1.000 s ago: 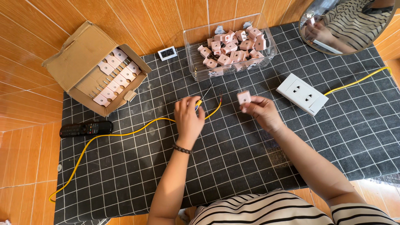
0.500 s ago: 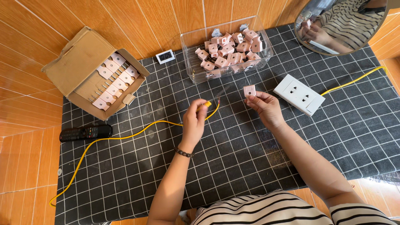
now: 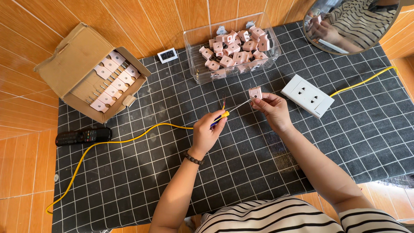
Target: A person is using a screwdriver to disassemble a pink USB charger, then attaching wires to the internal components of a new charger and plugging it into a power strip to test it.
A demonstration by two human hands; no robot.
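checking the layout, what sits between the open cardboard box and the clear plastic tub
In the head view, only a small white digital clock lies between the cardboard box and clear plastic tub.

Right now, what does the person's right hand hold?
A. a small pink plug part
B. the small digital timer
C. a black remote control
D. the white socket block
A: the right hand pinches a small pink plug part above the mat, while the left hand holds a screwdriver with its tip at that part; the white socket block and the black remote control lie untouched.
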